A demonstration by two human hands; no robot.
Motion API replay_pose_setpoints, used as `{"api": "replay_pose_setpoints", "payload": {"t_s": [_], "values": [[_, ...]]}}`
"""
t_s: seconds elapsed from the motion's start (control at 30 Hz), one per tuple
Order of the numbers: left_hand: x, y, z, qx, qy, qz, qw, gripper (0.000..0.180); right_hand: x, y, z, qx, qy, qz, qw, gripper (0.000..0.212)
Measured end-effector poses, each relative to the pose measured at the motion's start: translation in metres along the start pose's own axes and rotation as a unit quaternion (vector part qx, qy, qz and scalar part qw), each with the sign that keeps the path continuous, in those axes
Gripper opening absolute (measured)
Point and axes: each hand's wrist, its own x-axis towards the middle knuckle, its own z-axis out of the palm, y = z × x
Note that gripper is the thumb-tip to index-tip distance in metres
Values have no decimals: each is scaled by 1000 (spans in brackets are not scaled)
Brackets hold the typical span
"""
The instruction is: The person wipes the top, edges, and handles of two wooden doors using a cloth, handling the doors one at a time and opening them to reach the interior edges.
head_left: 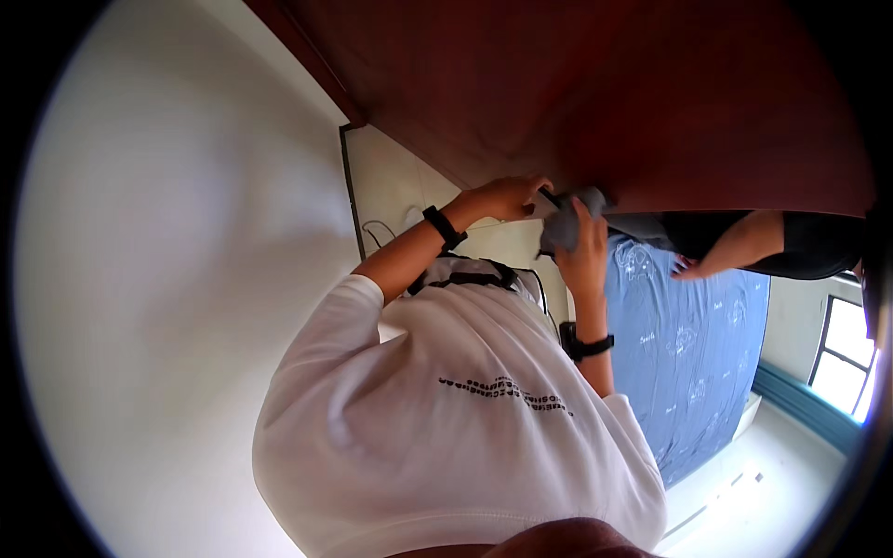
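The left hand (508, 197) curls its fingers around a thin black bar (550, 197), perhaps to steady it; to its right, the right hand (584, 246) grips soft grey cloth (562, 229) by the dark-red wooden panel (595, 93).

From here I see a plain pale wall (158, 279) well left of the blue-covered bed (693, 344), beige floor (381, 172) between them, and a bright white window (840, 358) to the bed's right.
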Motion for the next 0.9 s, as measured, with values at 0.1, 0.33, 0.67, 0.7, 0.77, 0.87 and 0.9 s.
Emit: {"api": "replay_pose_setpoints", "payload": {"t_s": [0.1, 0.33, 0.67, 0.7, 0.77, 0.87, 0.9], "values": [[50, -19, -50, 0, 172, 81, 982, 57, 86, 31, 18, -137, -50, -62, 987, 68], [-131, -87, -31, -157, -39, -72, 984, 46, 16, 4, 81, -283, -37, 41, 957, 48], [-270, -28, -210, 26, 371, 45, 927, 23, 9, -16, 62, -277, -17, 45, 960, 52], [-276, -21, -233, 113, 453, 120, 876, 21, 14, -17, 62, -276, -5, 34, 961, 53], [-298, -13, -269, 234, 551, 201, 776, 25, 9, -28, 65, -295, 9, 40, 955, 53], [-331, 4, -314, 283, 610, 166, 721, 41, 22, -67, 53, -285, 92, 44, 953, 60], [-353, 12, -321, 302, 638, 110, 700, 52, 32, -92, 51, -246, 164, 38, 954, 66]]}}
